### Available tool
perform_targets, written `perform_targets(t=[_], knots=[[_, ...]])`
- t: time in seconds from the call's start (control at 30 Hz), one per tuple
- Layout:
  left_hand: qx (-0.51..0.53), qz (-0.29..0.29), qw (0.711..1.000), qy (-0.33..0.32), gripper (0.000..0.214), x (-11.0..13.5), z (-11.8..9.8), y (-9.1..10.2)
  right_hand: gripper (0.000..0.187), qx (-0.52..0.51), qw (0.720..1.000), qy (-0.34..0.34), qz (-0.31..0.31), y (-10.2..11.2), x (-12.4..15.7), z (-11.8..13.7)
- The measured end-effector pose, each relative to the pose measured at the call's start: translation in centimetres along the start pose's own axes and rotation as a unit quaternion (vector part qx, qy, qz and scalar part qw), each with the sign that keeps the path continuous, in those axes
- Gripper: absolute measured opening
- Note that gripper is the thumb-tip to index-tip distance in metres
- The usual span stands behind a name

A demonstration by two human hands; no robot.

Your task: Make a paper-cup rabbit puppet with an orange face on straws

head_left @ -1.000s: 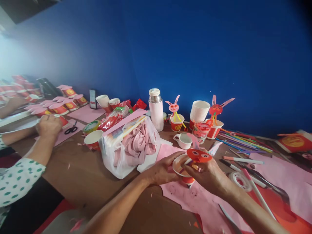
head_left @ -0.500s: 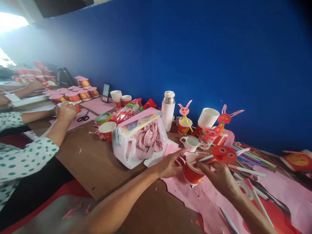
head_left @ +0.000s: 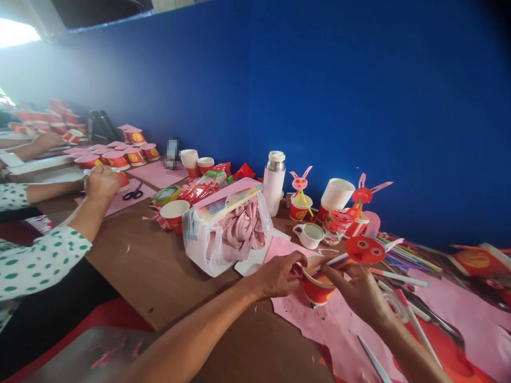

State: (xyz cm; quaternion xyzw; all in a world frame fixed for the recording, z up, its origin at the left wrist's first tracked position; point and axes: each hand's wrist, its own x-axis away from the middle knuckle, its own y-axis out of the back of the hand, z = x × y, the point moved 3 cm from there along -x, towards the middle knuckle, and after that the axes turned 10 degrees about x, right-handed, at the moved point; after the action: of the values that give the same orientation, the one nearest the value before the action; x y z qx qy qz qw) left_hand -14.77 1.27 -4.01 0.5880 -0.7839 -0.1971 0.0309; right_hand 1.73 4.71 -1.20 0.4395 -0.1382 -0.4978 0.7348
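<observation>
Over the pink sheet (head_left: 293, 314), a red paper cup (head_left: 318, 291) with a white inside stands tilted between my hands. My left hand (head_left: 279, 275) pinches the cup's rim from the left, thumb and fingers closed. My right hand (head_left: 361, 291) is closed on a bundle of thin white, purple and orange strips (head_left: 339, 260) slanting into the cup's mouth. At their upper end shows a red paper rabbit face (head_left: 365, 250) with round eyes and pink ears. Whether the face is fixed to the strips, I cannot tell. The strips' lower ends are hidden inside the cup.
Behind the cup stand a white mug (head_left: 310, 235), a flask (head_left: 274, 183) and a rabbit-topped cup (head_left: 300, 207). A plastic bag (head_left: 199, 242) lies left. Pens, tape (head_left: 393, 306) and a white blade (head_left: 375, 359) lie right. A co-worker's hand (head_left: 101, 183) is at far left.
My left hand has shifted from resting along the cup's side to pinching its rim. The right hand keeps its hold on the strips. The view has turned slightly.
</observation>
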Motion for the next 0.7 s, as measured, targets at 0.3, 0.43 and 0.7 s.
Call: perform_targets(t=[0.3, 0.43, 0.7], knots=[[-0.060, -0.016, 0.998, -0.002, 0.023, 0.0, 0.5, -0.1, 0.028, 0.057, 0.998, 0.016, 0.002, 0.1, -0.3, 1.4], [-0.093, -0.016, 0.996, 0.001, 0.022, -0.1, 0.6, 0.0, 0.027, 0.112, 0.993, 0.016, 0.014, -0.1, -0.7, 1.4], [-0.138, -0.003, 0.990, -0.001, 0.022, 0.0, 0.2, -0.3, 0.039, 0.132, 0.990, -0.046, -0.002, 0.0, -1.0, 1.1]])
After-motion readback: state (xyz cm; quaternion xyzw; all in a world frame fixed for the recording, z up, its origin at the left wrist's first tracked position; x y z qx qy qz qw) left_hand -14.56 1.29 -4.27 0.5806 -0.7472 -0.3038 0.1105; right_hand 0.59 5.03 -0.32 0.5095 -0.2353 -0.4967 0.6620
